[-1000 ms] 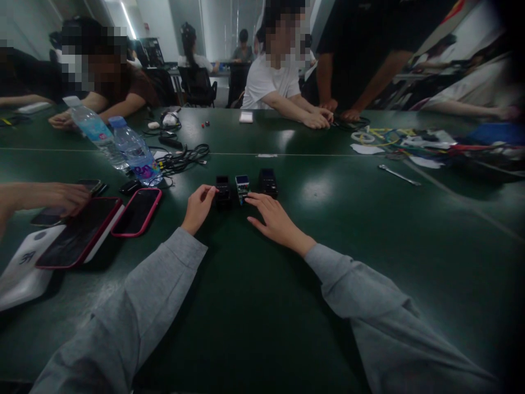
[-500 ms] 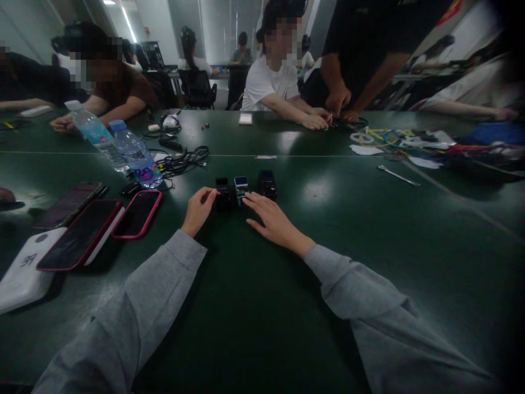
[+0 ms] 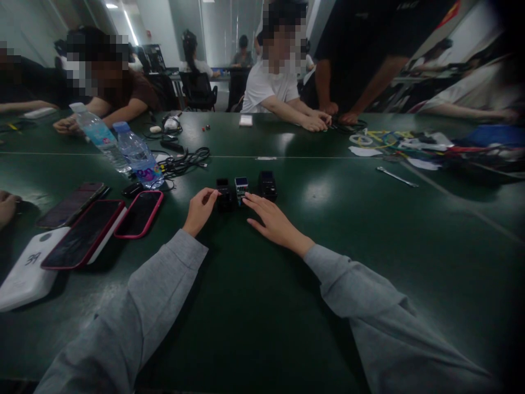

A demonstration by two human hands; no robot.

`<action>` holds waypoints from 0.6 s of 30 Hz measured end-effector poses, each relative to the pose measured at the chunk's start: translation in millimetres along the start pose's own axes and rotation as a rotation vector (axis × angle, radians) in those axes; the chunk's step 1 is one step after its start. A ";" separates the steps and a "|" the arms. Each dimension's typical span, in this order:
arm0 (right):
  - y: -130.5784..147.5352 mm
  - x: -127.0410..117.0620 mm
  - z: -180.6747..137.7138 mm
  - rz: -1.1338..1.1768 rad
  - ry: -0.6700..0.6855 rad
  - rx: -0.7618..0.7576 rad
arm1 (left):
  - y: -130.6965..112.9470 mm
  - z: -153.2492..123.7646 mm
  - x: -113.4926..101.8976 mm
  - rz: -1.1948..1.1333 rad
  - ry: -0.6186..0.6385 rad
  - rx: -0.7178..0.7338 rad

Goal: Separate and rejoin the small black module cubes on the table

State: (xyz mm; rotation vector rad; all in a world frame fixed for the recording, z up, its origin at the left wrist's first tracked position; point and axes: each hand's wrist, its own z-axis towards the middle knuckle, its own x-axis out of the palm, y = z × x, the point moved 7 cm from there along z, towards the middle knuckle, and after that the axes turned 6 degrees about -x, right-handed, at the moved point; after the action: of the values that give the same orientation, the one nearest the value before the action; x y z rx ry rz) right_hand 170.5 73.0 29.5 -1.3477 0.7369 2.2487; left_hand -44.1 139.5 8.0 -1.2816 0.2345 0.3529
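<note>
Three small devices stand in a row on the dark green table [image 3: 246, 306]. The left one is a black box-like device [image 3: 223, 196] with a small screen. The middle one is a bare circuit board with a screen [image 3: 241, 185]. On the right is another black device [image 3: 268, 185]. My left hand [image 3: 200, 210] has its fingertips pinched together at the left black device's left edge; whether anything is between them is hidden. My right hand [image 3: 273, 220] is open, fingers stretched out, with the fingertips at the circuit board's lower right part.
To the left lie several phones, one in a pink case [image 3: 139, 214], and a white power bank [image 3: 35, 268]. Two water bottles [image 3: 140, 156] lean near black cables [image 3: 184, 161]. A wrench [image 3: 397, 177] and tangled wires [image 3: 394, 139] lie right. People sit across the table.
My hands and the three devices keep their places, apart from a slight camera shift. At the far left edge, another person's hand has come further into view.
</note>
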 end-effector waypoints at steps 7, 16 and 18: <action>-0.4 -1.0 -1.5 0.040 0.007 0.028 | 0.7 0.3 0.3 0.008 -0.005 0.003; 1.3 -1.9 -0.3 0.063 0.004 0.031 | -14.2 -5.1 0.4 0.103 -0.005 0.077; 0.9 -1.7 -0.4 0.066 0.012 0.038 | -17.9 -6.6 0.5 0.134 -0.003 0.096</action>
State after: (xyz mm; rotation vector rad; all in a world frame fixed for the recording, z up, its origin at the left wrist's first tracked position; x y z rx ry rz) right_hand 171.0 71.9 31.1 -1.3383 0.8357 2.2675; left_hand -36.6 128.9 22.0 -1.1740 0.3325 0.4529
